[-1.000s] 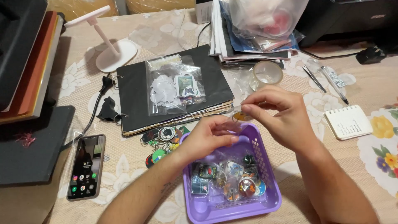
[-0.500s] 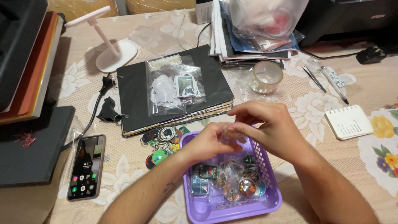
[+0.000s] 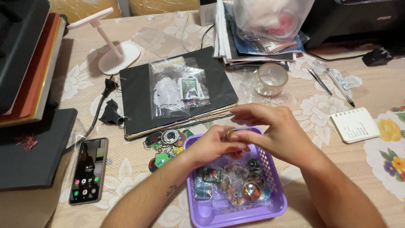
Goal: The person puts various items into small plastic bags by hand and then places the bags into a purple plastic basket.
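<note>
Keep both hands low over the purple basket (image 3: 276,202): your left hand (image 3: 213,145) and right hand (image 3: 274,135) pinch one small round keychain charm (image 3: 233,134); grip its edges only.

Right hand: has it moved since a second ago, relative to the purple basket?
Yes. The right hand has dropped from above the purple basket's far rim to over its far end, meeting the left hand around a small round piece.

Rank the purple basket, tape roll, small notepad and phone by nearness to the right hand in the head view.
From the right hand:
1. Purple basket, directly beneath.
2. Tape roll, just beyond.
3. Small notepad, to its right.
4. Phone, far left.
</note>
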